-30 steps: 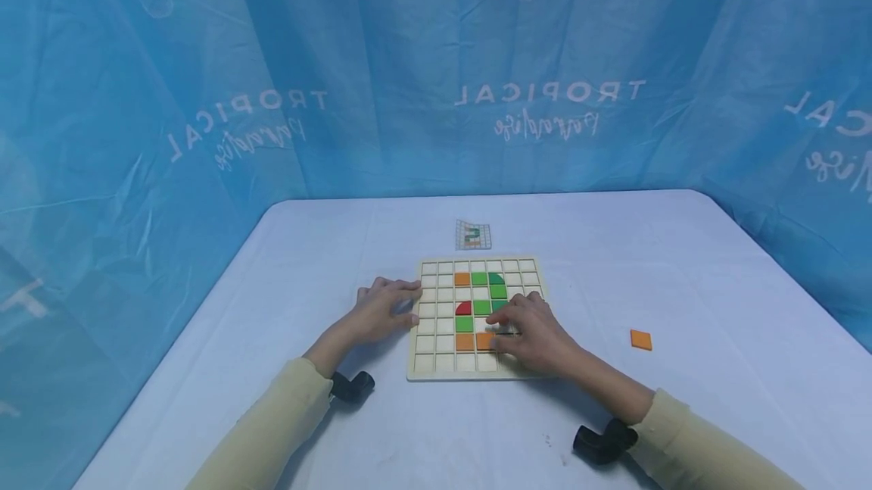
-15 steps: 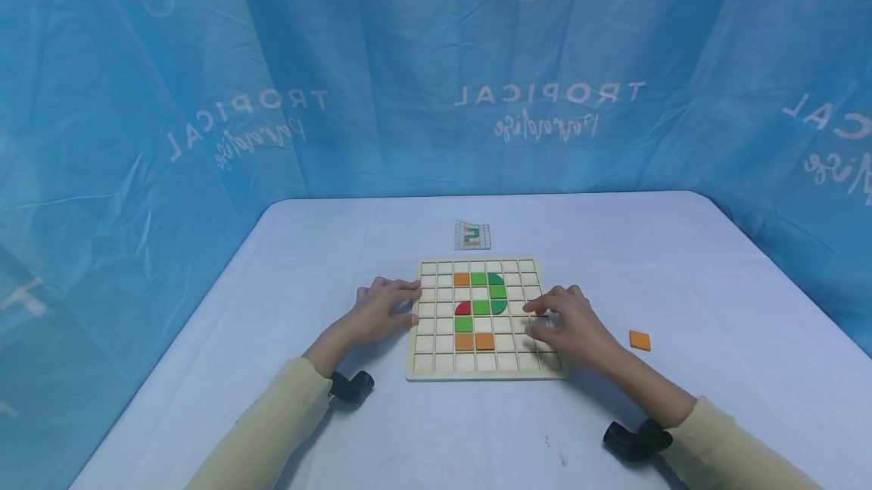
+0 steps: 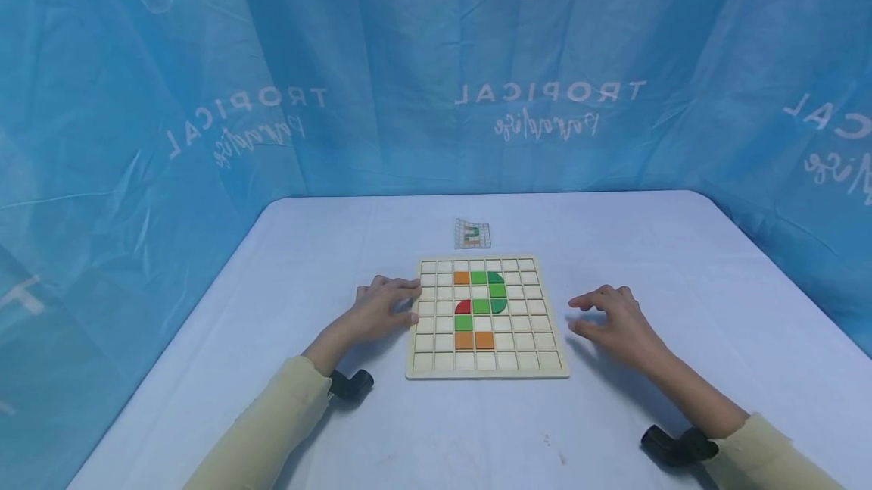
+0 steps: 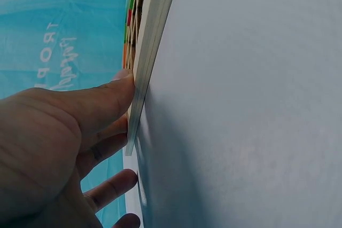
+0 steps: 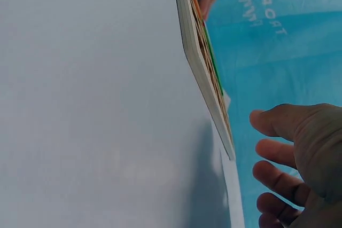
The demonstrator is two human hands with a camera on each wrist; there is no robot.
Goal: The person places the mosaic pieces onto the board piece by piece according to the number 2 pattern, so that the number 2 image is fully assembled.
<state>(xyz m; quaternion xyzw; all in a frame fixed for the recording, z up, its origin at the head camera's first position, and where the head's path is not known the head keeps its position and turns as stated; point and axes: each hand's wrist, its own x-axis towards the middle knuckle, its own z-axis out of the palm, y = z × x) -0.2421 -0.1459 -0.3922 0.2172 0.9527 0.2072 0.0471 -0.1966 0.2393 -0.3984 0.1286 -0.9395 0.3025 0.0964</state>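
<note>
A square wooden grid board (image 3: 490, 374) lies on the table. Its cells hold light green tiles (image 3: 481, 307), orange tiles (image 3: 464, 341), dark green rounded tiles (image 3: 499, 306) and a red rounded tile (image 3: 463, 307). My left hand (image 3: 376, 313) touches the board's left edge, its thumb (image 4: 117, 92) and fingertips resting against the side. To the right of the board, my right hand (image 3: 618, 329) hovers over the table, thumb and fingers apart and holding nothing. In the right wrist view the right hand (image 5: 299, 158) is loosely curled, away from the board's edge.
Behind the board lies a small pattern card (image 3: 473, 234) with a grid print. White cloth covers the table (image 3: 327, 240). A blue printed curtain (image 3: 409, 149) hangs around the back and sides. Black wrist mounts (image 3: 353, 386) sit on both forearms.
My right hand has moved from over the board to the right, off its edge. The loose orange tile on the right is now hidden behind that hand. My left hand stays put.
</note>
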